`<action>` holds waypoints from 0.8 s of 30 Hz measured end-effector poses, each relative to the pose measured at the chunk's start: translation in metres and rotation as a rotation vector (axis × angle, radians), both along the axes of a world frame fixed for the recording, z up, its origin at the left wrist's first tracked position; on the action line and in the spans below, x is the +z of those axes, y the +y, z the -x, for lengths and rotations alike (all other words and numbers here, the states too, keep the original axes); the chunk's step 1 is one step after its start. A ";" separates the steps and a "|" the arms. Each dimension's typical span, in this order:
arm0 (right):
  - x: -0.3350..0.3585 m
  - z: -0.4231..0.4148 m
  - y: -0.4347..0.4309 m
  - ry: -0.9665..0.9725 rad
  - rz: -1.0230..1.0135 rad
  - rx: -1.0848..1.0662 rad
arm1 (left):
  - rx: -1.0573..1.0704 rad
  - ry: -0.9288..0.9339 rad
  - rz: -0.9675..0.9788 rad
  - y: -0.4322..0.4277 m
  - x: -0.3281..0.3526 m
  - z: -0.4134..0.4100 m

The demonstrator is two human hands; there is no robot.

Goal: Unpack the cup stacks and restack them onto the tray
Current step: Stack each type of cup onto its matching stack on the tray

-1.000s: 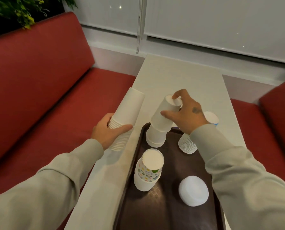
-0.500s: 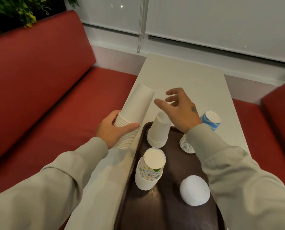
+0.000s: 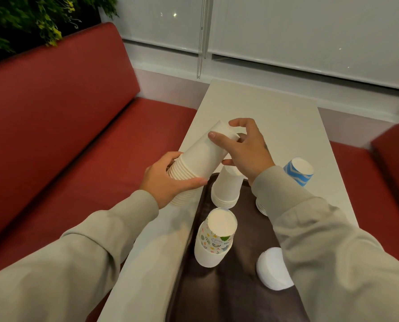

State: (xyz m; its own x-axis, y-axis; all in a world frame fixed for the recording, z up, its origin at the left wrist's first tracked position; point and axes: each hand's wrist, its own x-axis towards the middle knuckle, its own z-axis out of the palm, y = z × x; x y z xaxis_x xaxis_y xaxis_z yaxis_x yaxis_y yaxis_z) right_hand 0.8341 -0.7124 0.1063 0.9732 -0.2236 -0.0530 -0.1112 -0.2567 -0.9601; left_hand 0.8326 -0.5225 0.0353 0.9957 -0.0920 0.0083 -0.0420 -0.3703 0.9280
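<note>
Gripping a tilted white paper-cup stack [image 3: 203,156], the left hand [image 3: 166,184] braces it as the right hand [image 3: 247,149] pinches its closed end, probably for a straight pull.

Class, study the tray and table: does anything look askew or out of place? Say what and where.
The blue-striped cup by the tray's far-right corner leans outward atop a white stack; its seating is hidden by the right sleeve. Nothing looks spilled or damaged.

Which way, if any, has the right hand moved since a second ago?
Yes. The right hand left the tray stack and went up-left to the tip of the held stack, which it now grips.
</note>
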 end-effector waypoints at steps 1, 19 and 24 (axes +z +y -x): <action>0.001 0.000 0.000 -0.006 0.002 -0.007 | -0.004 -0.002 0.004 -0.001 0.001 0.000; 0.037 -0.005 -0.044 -0.195 0.010 -0.244 | 0.115 0.068 0.024 0.023 -0.012 0.003; 0.030 0.002 -0.047 -0.197 0.280 -0.182 | 0.170 0.099 0.093 0.029 -0.016 0.002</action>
